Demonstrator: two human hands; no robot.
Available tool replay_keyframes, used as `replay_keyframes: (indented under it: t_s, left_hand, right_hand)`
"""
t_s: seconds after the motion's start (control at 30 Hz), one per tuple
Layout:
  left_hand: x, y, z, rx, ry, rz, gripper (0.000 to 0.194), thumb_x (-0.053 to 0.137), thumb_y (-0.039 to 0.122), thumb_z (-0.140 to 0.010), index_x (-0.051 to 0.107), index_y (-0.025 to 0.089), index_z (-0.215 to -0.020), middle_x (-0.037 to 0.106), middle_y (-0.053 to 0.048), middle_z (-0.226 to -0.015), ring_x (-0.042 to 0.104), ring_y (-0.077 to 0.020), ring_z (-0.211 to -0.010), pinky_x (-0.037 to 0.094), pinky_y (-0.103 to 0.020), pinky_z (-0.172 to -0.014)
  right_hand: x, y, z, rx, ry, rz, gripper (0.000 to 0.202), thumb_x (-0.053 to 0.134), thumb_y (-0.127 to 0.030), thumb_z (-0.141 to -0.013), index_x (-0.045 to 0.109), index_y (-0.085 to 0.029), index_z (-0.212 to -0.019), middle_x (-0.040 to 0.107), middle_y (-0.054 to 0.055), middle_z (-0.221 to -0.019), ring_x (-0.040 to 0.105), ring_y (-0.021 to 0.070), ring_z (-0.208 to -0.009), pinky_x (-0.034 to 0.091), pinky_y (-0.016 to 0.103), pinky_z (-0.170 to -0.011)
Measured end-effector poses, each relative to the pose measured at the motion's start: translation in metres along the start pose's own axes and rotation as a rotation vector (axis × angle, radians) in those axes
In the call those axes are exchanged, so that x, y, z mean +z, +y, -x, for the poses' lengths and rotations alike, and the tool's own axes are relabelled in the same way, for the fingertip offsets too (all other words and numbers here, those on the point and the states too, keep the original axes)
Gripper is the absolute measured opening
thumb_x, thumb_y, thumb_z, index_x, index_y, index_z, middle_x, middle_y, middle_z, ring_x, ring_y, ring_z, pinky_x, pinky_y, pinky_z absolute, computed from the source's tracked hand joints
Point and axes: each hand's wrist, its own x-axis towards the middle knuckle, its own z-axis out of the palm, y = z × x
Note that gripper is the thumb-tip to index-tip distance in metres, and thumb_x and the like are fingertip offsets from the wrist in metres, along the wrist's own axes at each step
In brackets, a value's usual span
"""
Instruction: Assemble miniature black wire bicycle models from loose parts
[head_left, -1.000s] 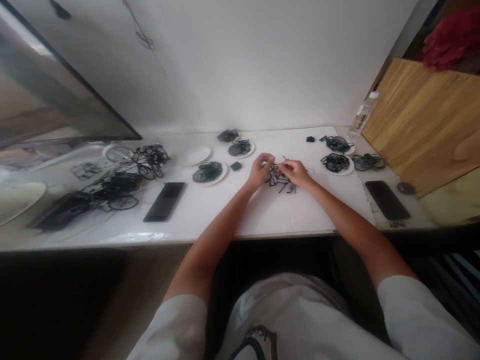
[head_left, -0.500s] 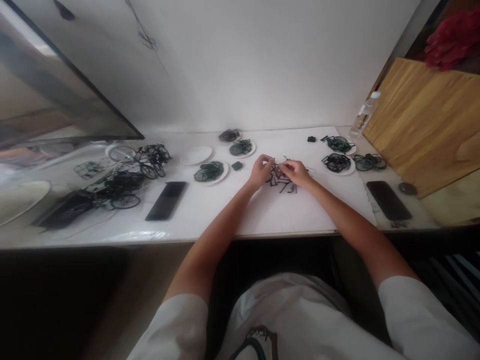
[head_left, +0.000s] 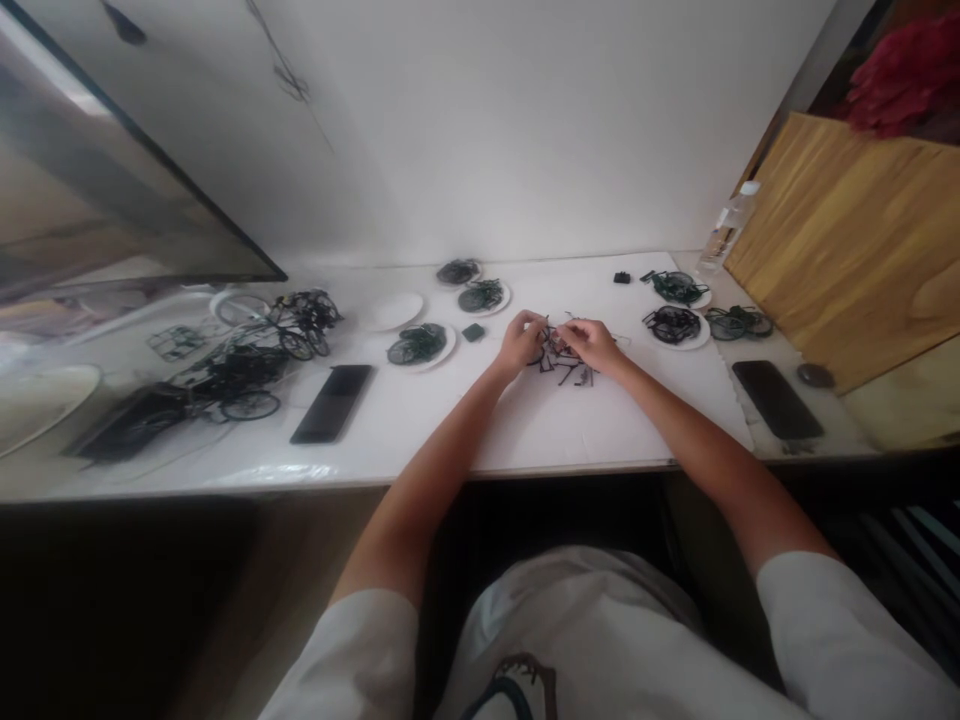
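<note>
My left hand [head_left: 523, 340] and my right hand [head_left: 591, 344] are close together over a loose heap of thin dark parts [head_left: 564, 372] on the white sheet [head_left: 600, 425]. The fingers of both hands are closed in pinches. A small dark piece shows at the left fingertips, too small to name. What the right fingertips pinch, if anything, is hidden. Left of my hands lie a small green block [head_left: 474, 332] and a white plate [head_left: 444, 352] of dark green wheeled parts.
More plates of dark parts [head_left: 484, 294] stand at the back; others, including black parts [head_left: 673, 325], stand at right. Phones [head_left: 332, 403] [head_left: 776, 400] lie on both sides. Small model bicycles [head_left: 304, 320] crowd the left. A bottle [head_left: 727, 230] stands by a wooden board [head_left: 862, 250].
Both hands stay nearly in place over the heap, with only slight finger movement. The plates and phones have not moved.
</note>
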Motion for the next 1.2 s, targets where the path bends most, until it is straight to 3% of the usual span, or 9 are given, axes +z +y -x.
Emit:
replay_keyframes:
  t_s: [0.17, 0.3, 0.5, 0.67, 0.83, 1.0, 1.2]
  left_hand:
    - [0.0, 0.006, 0.002, -0.01, 0.006, 0.133, 0.025, 0.07, 0.042, -0.094, 0.059, 0.02, -0.091, 0.047, 0.004, -0.072, 0.044, -0.0082, -0.053, 0.027, -0.021, -0.052]
    - [-0.005, 0.003, -0.003, 0.033, 0.035, 0.198, 0.02, 0.067, 0.039, -0.092, 0.061, 0.02, -0.094, 0.055, 0.001, -0.085, 0.044, -0.0065, -0.054, 0.025, -0.022, -0.051]
    - [-0.007, 0.006, -0.002, -0.001, 0.032, 0.187, 0.029, 0.081, 0.035, -0.084, 0.056, 0.021, -0.091, 0.036, 0.008, -0.063, 0.04, -0.0073, -0.05, 0.021, -0.021, -0.051]
    - [-0.005, 0.009, 0.001, -0.001, 0.026, 0.166, 0.029, 0.082, 0.033, -0.083, 0.057, 0.02, -0.091, 0.043, 0.007, -0.064, 0.039, -0.0063, -0.048, 0.02, -0.022, -0.049]
    - [-0.006, 0.009, -0.001, 0.01, 0.05, 0.147, 0.025, 0.08, 0.03, -0.083, 0.057, 0.02, -0.088, 0.046, 0.006, -0.066, 0.04, -0.0069, -0.05, 0.021, -0.022, -0.048]
    - [-0.008, 0.006, -0.006, 0.035, 0.173, 0.105, 0.026, 0.08, 0.029, -0.083, 0.056, 0.021, -0.089, 0.052, 0.003, -0.076, 0.04, -0.0069, -0.054, 0.026, -0.022, -0.049]
    - [-0.013, -0.004, -0.013, 0.107, 0.375, -0.07, 0.029, 0.084, 0.025, -0.078, 0.062, 0.021, -0.096, 0.059, -0.002, -0.088, 0.05, -0.0108, -0.067, 0.039, -0.023, -0.057]
  right_hand:
    - [-0.002, -0.006, 0.001, 0.006, 0.04, -0.028, 0.065, 0.069, -0.086, -0.089, 0.075, -0.021, -0.097, 0.076, 0.006, -0.086, 0.056, 0.0177, -0.062, 0.047, 0.033, -0.059]
    - [-0.002, -0.004, 0.0, -0.067, 0.102, 0.013, 0.062, 0.069, -0.084, -0.09, 0.074, -0.022, -0.095, 0.076, 0.008, -0.091, 0.068, 0.0239, -0.083, 0.055, 0.037, -0.078]
    - [-0.004, 0.001, -0.004, -0.077, 0.126, 0.067, 0.062, 0.067, -0.083, -0.091, 0.074, -0.022, -0.091, 0.078, 0.009, -0.09, 0.073, 0.0273, -0.091, 0.056, 0.041, -0.089]
    - [-0.004, 0.0, -0.003, -0.098, 0.127, 0.083, 0.061, 0.067, -0.083, -0.092, 0.074, -0.022, -0.089, 0.078, 0.01, -0.088, 0.073, 0.0273, -0.088, 0.056, 0.041, -0.087]
    - [-0.009, 0.003, -0.006, -0.106, 0.157, 0.15, 0.064, 0.054, -0.084, -0.099, 0.074, -0.023, -0.093, 0.079, 0.01, -0.096, 0.073, 0.0277, -0.095, 0.057, 0.041, -0.092]
    - [-0.019, 0.017, -0.011, -0.122, 0.204, 0.353, 0.041, 0.061, -0.062, -0.103, 0.078, -0.024, -0.107, 0.079, 0.012, -0.105, 0.07, 0.0301, -0.103, 0.057, 0.047, -0.099]
    - [-0.03, 0.021, -0.014, -0.19, 0.107, 0.512, 0.022, 0.059, -0.033, -0.103, 0.079, -0.024, -0.104, 0.081, 0.011, -0.11, 0.063, 0.034, -0.114, 0.051, 0.055, -0.108]
